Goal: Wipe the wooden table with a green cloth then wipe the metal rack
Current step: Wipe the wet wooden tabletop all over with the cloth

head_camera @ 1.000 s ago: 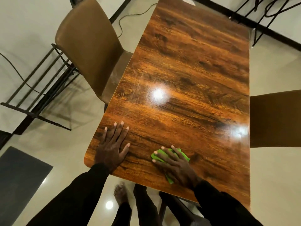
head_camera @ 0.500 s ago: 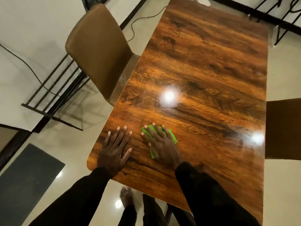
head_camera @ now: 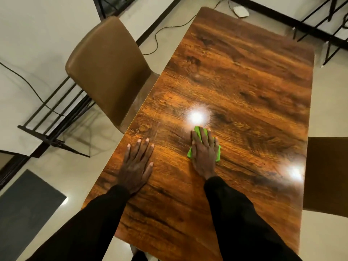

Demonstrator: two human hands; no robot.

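Note:
The glossy wooden table (head_camera: 244,76) fills the middle of the view. My right hand (head_camera: 204,151) lies flat with straight fingers on a green cloth (head_camera: 218,153), pressing it onto the tabletop near a bright light reflection. Only the cloth's edges show around the hand. My left hand (head_camera: 136,162) rests flat on the wood near the table's left edge, fingers spread, holding nothing. A black metal rack (head_camera: 56,117) stands on the floor to the left, behind the chair.
A brown chair (head_camera: 107,68) is pushed against the table's left side, and another brown seat (head_camera: 327,174) sits at the right edge. More black metal framing (head_camera: 329,25) stands at the far right. A cable and a white device (head_camera: 241,11) lie beyond the table. A grey mat (head_camera: 26,208) lies lower left.
My right hand has pushed the green cloth forward and to the right across the table, away from the near edge. The left hand stays flat in place.

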